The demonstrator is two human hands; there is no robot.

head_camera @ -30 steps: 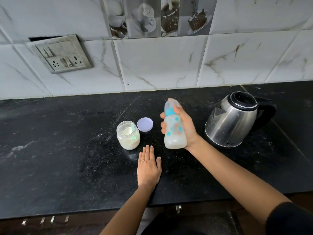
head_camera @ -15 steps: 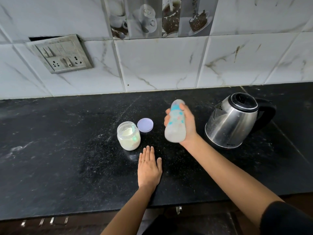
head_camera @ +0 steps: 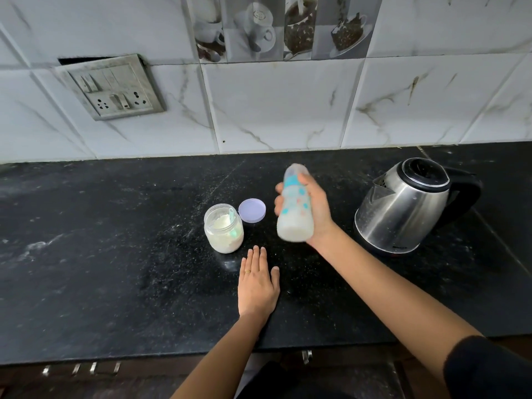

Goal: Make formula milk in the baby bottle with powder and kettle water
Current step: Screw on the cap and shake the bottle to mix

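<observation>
My right hand [head_camera: 315, 210] grips the baby bottle [head_camera: 295, 208], capped, patterned with blue and orange dots, holding white milk, lifted above the counter and slightly blurred. To its left stands the open powder jar [head_camera: 224, 232] with white powder and a small scoop inside. The jar's lilac lid [head_camera: 252, 210] lies flat just behind it. My left hand [head_camera: 258, 283] rests flat on the counter, palm down, fingers apart, just in front of the jar. The steel kettle [head_camera: 403, 208] with a black lid and handle stands to the right of the bottle.
The black stone counter [head_camera: 115, 254] runs to a tiled wall behind. A switch and socket plate [head_camera: 112, 87] sits on the wall at upper left. Drawer handles show below the counter's front edge.
The bottle in my right hand has shifted and tilted back and forth between frames, blurred each time. My left hand has stayed flat on the counter.
</observation>
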